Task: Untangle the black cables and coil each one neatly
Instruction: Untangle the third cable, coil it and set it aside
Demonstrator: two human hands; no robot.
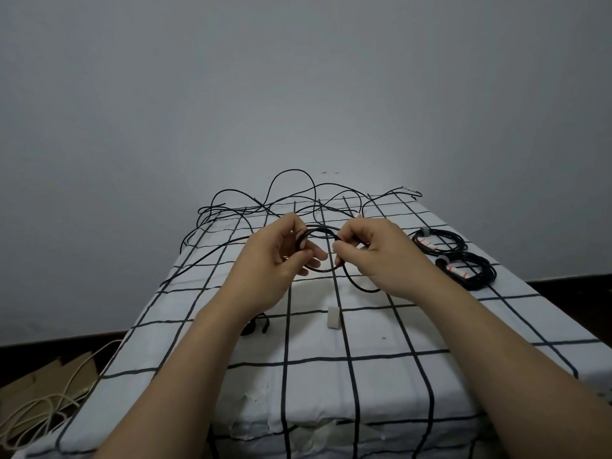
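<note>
On the floor at the near left lie flattened cardboard (49, 376) and a loose beige cord (43, 405), below the edge of the worktop (381, 376), which is covered in a white cloth with a black grid. Both forearms reach out over the cloth from the near edge. Under the left wrist lies a black cable end (256, 326), partly hidden. Just to its right stands a small white block (333, 318), with bare cloth around it.

Past these, over the middle of the worktop, the two hands meet, raised above the cloth. The left hand (281, 256) has thumb and fingers curled round the left side of a small coil (321, 229) of black cable. The right hand (371, 256) pinches the coil's right side, and a loose strand (361, 288) loops down beneath that hand.

To the right, near the worktop's right edge and well apart from the hands, two finished coils lie side by side, the nearer one (480, 276) just beside the farther one (447, 238); both show white tags.

Along the far edge, the tangled cables (261, 207) arch up in loose loops against the plain grey wall (298, 94). Some strands spill over the left edge.
</note>
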